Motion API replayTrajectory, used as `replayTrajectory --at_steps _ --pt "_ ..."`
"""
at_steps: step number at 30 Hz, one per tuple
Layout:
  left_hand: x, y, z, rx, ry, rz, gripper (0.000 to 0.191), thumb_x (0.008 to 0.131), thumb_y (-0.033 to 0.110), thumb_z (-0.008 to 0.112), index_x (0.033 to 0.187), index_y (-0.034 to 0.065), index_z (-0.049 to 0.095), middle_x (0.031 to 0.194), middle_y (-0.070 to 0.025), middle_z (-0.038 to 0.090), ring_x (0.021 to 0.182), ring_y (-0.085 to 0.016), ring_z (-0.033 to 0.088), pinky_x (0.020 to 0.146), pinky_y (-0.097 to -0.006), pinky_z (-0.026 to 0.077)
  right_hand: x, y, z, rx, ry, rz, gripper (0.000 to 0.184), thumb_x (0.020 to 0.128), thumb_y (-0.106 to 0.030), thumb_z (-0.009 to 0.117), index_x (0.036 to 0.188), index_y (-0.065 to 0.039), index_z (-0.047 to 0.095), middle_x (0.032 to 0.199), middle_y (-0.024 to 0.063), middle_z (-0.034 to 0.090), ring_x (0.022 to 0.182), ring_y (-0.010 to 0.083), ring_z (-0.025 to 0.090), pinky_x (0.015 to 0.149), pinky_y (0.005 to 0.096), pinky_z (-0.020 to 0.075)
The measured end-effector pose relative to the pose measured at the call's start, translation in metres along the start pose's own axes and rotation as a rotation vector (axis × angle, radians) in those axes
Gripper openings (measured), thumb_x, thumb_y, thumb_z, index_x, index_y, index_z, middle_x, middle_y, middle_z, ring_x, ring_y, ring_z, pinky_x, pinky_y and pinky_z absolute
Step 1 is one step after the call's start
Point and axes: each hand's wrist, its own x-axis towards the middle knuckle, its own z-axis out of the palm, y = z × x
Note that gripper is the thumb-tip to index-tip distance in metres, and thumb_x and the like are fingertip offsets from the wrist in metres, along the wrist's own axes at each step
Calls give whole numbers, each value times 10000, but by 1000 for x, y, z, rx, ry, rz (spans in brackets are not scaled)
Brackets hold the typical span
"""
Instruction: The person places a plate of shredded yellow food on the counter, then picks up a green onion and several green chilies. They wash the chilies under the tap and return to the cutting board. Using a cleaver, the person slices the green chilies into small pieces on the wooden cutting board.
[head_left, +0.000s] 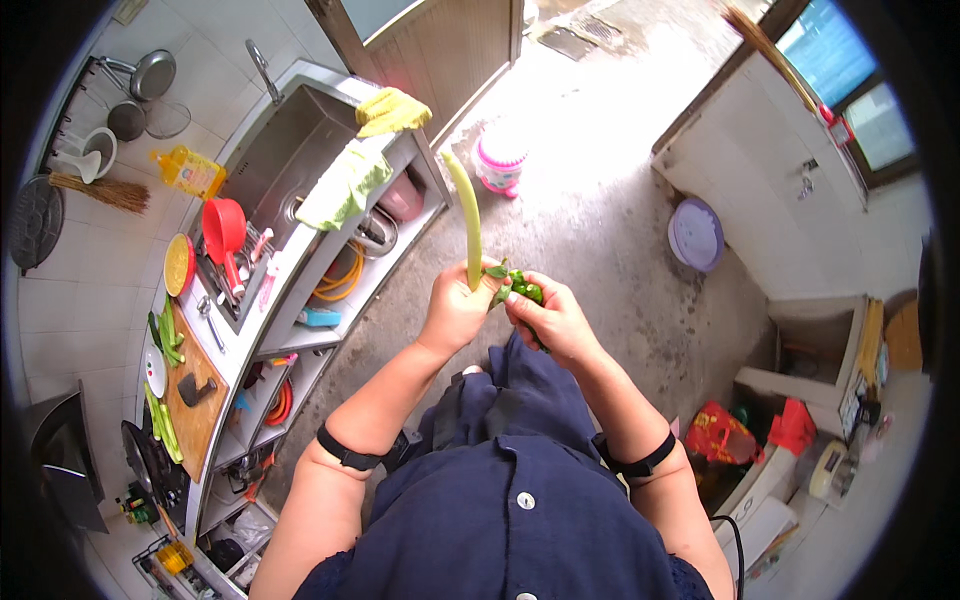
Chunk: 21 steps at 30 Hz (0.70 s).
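Note:
My left hand (457, 311) grips a long, slender pale-green vegetable (469, 210), which rises past the thumb and points away from me. Small green leaves (497, 271) stick out between my two hands. My right hand (561, 319) is closed around a cluster of glossy green vegetables (528, 289) that look like small peppers. The two hands are close together above the floor, in front of my dark trousers. My fingers hide the lower end of the long vegetable and part of the cluster.
On the left, a counter holds a steel sink (319, 112), a red ladle (223, 225) and a wooden cutting board (206, 427) with a cleaver (196, 390). Ahead stands a pink-and-white bin (500, 161). A purple basin (696, 235) is by the right wall.

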Motion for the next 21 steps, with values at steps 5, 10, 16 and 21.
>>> replayTrajectory --at_steps 5,10,16,21 --pt "82 34 0 -275 -84 -373 115 929 128 560 878 25 570 621 16 470 464 -46 378 432 -206 318 70 -51 -46 -267 -179 -135 182 905 -159 614 1055 -62 576 691 -36 544 502 37 447 436 205 357" --pt "145 47 -5 -421 -59 -424 128 937 121 541 876 13 572 602 12 446 467 -58 375 448 -219 330 133 -97 -97 27 -434 57 218 883 -122 629 1074 -46 555 723 -12 545 551 51 472 456 204 368" --pt "214 54 -41 -374 210 -310 172 957 161 519 1037 13 557 809 -65 562 700 -146 556 585 -250 461 204 -120 -105 127 -343 -74 232 787 20 674 978 -24 550 762 55 567 613 160 568 586 292 518" --pt "272 60 -79 -319 173 -302 185 952 146 528 1065 0 549 925 -103 604 804 -184 628 628 -270 502 262 -133 -108 64 -276 81 137 840 -62 645 956 -16 589 732 59 566 649 162 577 567 305 507"
